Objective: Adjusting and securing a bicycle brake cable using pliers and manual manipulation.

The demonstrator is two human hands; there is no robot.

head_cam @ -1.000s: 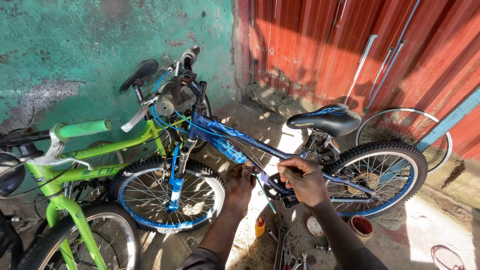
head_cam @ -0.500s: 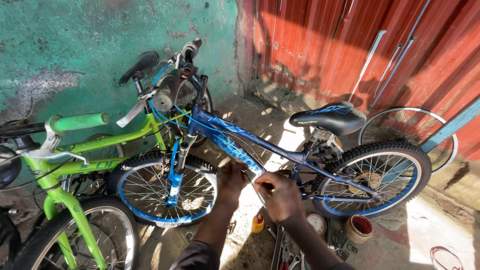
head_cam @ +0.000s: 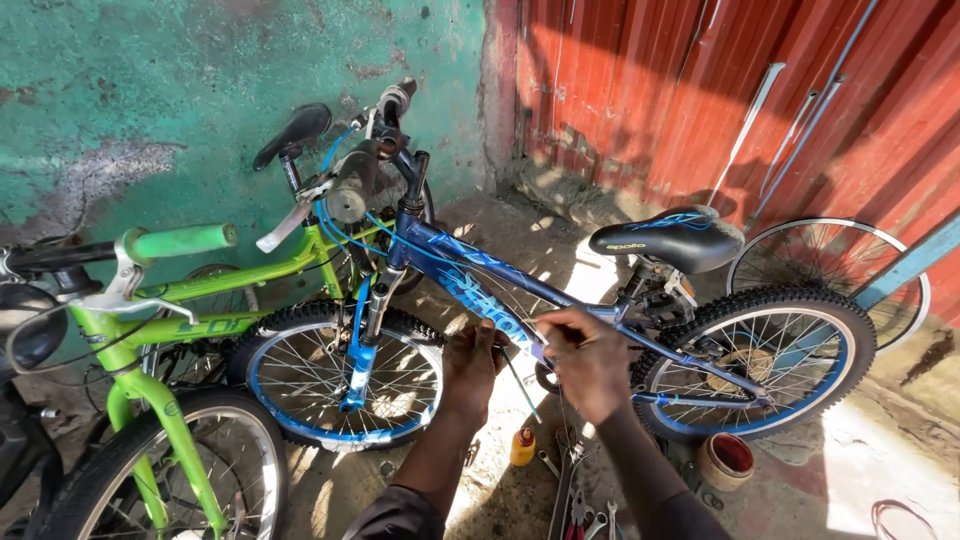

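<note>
Left hand (head_cam: pixel 472 362) closed under the blue metal bicycle frame tube (head_cam: pixel 480 290); right hand (head_cam: pixel 588 358) pinched on the same tube, beside a thin cable. Best to steady from below, work with fingertips, avoid front-wheel spokes (head_cam: pixel 340 375).

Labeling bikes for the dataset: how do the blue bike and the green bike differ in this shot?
The blue bike has a dark blue frame; the green bike has a lime one. Both of the person's hands, left hand and right hand, are at the blue bike's frame; none touch the green bike. The blue bike shows both wheels whole, while the green bike is cut off by the picture's edge. Both stand upright, with black seats and spoked wheels.
</note>
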